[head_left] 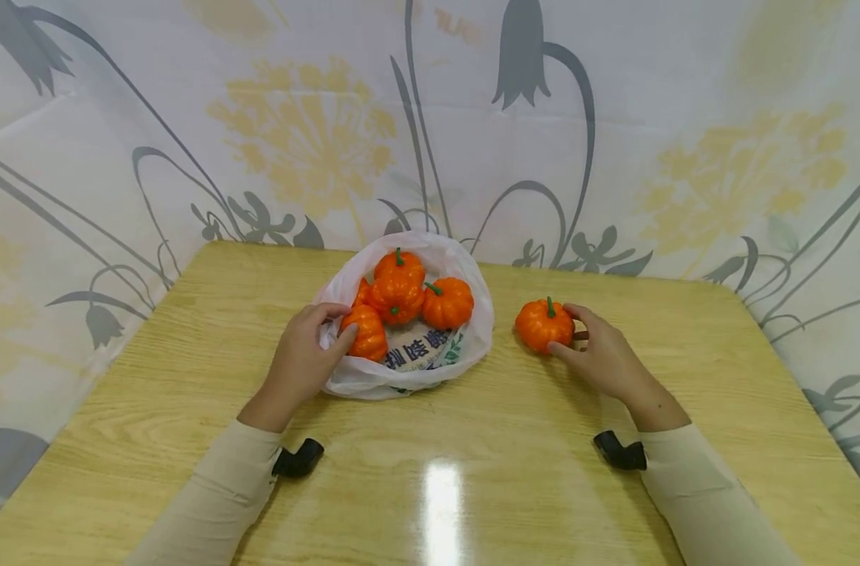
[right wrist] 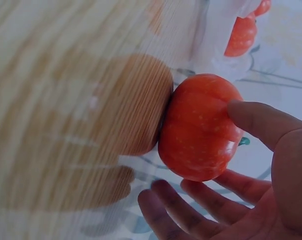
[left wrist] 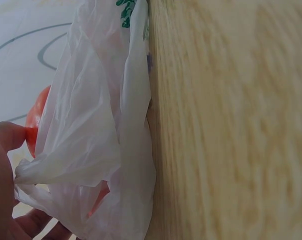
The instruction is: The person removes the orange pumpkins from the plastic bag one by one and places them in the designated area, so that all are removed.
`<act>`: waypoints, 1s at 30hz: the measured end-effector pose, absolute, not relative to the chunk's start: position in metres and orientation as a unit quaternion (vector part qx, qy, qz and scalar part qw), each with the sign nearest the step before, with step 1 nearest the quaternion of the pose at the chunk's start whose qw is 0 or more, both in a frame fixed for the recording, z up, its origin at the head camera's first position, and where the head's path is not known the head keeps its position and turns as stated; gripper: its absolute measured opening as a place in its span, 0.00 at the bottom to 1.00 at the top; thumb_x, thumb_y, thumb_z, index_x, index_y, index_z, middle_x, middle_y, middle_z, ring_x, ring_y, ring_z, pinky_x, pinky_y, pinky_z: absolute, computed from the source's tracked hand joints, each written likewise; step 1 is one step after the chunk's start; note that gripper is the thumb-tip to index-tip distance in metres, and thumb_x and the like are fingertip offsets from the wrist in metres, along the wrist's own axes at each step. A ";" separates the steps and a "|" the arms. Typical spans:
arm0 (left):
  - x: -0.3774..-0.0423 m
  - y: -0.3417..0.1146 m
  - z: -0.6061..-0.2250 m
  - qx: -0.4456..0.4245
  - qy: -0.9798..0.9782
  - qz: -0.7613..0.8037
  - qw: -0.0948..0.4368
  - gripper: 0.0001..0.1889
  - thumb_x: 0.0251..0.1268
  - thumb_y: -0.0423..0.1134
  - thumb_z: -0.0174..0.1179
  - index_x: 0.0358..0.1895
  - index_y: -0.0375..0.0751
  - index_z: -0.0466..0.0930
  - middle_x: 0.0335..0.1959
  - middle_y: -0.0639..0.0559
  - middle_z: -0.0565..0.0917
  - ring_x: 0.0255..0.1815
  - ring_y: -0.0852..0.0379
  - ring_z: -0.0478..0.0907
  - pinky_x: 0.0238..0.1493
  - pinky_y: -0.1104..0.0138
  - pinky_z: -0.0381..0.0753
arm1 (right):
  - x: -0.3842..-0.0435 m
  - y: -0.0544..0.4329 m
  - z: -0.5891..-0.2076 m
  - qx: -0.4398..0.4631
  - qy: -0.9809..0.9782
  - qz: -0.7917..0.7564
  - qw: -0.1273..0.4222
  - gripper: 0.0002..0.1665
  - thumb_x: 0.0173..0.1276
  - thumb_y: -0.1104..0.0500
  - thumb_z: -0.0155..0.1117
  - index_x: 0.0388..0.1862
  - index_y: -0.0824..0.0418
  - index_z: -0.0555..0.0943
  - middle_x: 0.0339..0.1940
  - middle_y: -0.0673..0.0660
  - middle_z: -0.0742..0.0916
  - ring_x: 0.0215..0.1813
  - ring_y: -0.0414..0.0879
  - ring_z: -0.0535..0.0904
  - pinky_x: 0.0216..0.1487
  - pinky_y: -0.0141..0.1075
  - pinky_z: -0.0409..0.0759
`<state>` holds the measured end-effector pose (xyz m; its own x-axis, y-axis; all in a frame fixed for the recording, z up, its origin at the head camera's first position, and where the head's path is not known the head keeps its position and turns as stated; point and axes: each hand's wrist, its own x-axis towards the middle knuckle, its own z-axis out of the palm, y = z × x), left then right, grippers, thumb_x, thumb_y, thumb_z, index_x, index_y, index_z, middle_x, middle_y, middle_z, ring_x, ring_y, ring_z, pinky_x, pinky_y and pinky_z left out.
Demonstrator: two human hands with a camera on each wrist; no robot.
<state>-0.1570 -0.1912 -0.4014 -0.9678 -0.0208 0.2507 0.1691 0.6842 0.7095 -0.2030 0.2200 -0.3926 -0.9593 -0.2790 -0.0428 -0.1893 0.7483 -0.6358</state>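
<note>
A white plastic bag (head_left: pixel 475 346) lies with its mouth spread wide, holding several small orange toy pumpkins (head_left: pixel 450 303) with green stems. My left hand (head_left: pixel 304 346) reaches over the bag's left rim and holds the leftmost pumpkin (head_left: pixel 367 333) between thumb and fingers. In the left wrist view the thumb meets that pumpkin (left wrist: pixel 37 120), while the bag's crumpled side covers most of it. To the right of the bag, another pumpkin (head_left: pixel 545 325) sits on the table, stem up. My right hand (head_left: pixel 603 354) grips it from the right, thumb (right wrist: pixel 261 120) on the near side and fingers beyond.
The glossy wood-grain table (head_left: pixel 373 472) reflects a bright light near its front. A flowered cloth (head_left: pixel 444 134) hangs behind and at both sides. Black wrist mounts (head_left: pixel 299 458) stick out from the sleeves close over the table.
</note>
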 end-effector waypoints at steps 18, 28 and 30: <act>-0.158 -0.191 -0.403 -0.040 -0.909 -0.395 0.124 0.18 0.68 0.45 0.63 0.55 0.39 0.80 0.53 0.42 0.80 0.55 0.45 0.75 0.63 0.50 0.73 | -0.190 0.191 -0.382 -0.188 0.911 -0.340 -0.139 0.29 0.68 0.64 0.66 0.67 0.69 0.72 0.70 0.71 0.72 0.72 0.70 0.63 0.68 0.68 0.61; -0.159 -0.191 -0.403 -0.043 -0.910 -0.392 0.128 0.18 0.69 0.45 0.63 0.56 0.39 0.80 0.53 0.42 0.80 0.55 0.44 0.74 0.63 0.50 0.72 | -0.189 0.174 -0.381 -0.207 0.898 -0.360 -0.147 0.28 0.68 0.64 0.65 0.67 0.67 0.74 0.68 0.68 0.75 0.71 0.65 0.68 0.70 0.62 0.65; -0.159 -0.190 -0.403 -0.043 -0.910 -0.392 0.126 0.18 0.69 0.45 0.62 0.56 0.39 0.80 0.53 0.42 0.80 0.55 0.44 0.74 0.63 0.50 0.73 | -0.189 0.171 -0.380 -0.206 0.895 -0.369 -0.145 0.27 0.69 0.64 0.65 0.66 0.67 0.74 0.67 0.66 0.76 0.70 0.63 0.69 0.69 0.61 0.67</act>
<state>-0.1589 -0.1903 -0.4034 -0.9643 -0.0205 0.2639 0.1776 0.6891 0.7025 -0.1888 0.1714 -0.3799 -0.8733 -0.2615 0.4110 -0.4752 0.6431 -0.6005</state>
